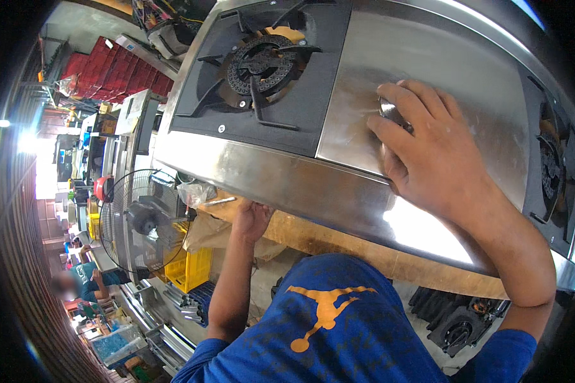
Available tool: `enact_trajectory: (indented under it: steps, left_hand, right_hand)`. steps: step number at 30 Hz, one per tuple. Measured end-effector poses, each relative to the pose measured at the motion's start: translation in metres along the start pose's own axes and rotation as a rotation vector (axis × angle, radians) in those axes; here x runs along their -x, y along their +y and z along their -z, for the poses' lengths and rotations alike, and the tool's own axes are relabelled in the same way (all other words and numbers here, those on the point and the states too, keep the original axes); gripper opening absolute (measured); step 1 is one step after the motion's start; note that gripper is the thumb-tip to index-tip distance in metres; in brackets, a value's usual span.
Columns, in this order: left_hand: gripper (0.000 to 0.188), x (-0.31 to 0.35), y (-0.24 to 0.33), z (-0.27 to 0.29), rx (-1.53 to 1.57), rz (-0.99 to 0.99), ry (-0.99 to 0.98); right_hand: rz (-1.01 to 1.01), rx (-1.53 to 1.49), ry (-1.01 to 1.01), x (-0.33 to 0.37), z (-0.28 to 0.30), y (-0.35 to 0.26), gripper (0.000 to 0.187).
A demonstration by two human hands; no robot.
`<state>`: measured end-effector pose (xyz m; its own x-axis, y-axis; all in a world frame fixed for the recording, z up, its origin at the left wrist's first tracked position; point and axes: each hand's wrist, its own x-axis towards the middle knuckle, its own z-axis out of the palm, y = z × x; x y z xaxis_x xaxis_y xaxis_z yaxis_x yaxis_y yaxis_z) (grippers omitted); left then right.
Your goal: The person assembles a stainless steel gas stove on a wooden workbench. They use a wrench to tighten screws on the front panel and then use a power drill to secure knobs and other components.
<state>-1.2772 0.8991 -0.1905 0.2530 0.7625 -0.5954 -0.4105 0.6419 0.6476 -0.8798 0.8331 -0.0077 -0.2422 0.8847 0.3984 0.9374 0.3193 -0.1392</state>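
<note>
A stainless-steel gas stove [421,57] lies in front of me, with a black burner [262,64] on its left and another burner [549,159] at the far right. My right hand [434,140] is over the bare steel panel between them. Its fingers are curled round a small, shiny, rounded metal piece [395,113], mostly covered by the hand; its kind cannot be made out. Below the stove's front edge is my left hand [252,220], palm upward. The edge hides its fingertips, so whether it holds anything does not show.
A wooden bench edge [313,235] runs beneath the stove. To the left stand a large fan [144,217], a yellow crate [190,268] and stacked red bins [118,70]. Black burner parts [457,329] lie low at the right. Another person [91,281] is in the left background.
</note>
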Motion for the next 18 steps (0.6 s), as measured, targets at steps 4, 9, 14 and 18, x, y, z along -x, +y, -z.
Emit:
enact_trajectory:
  steps: [4,9,14,18]
  left_hand:
    - [0.03,0.003,0.006,0.005,-0.052,0.065,-0.063]
    - [0.035,0.007,-0.011,0.005,0.027,-0.039,0.003]
    - [0.033,0.041,0.007,0.004,-0.515,-0.136,0.247]
    - [0.024,0.094,0.028,-0.017,-0.928,-0.897,0.308]
  right_hand:
    - [0.0,0.011,0.062,0.003,0.01,-0.006,0.04]
    - [-0.106,0.168,0.009,0.007,0.023,-0.013,0.052]
    - [-0.034,-0.026,-0.018,0.005,0.056,-0.03,0.059]
    - [0.075,-0.111,0.309,0.027,0.113,-0.048,0.061]
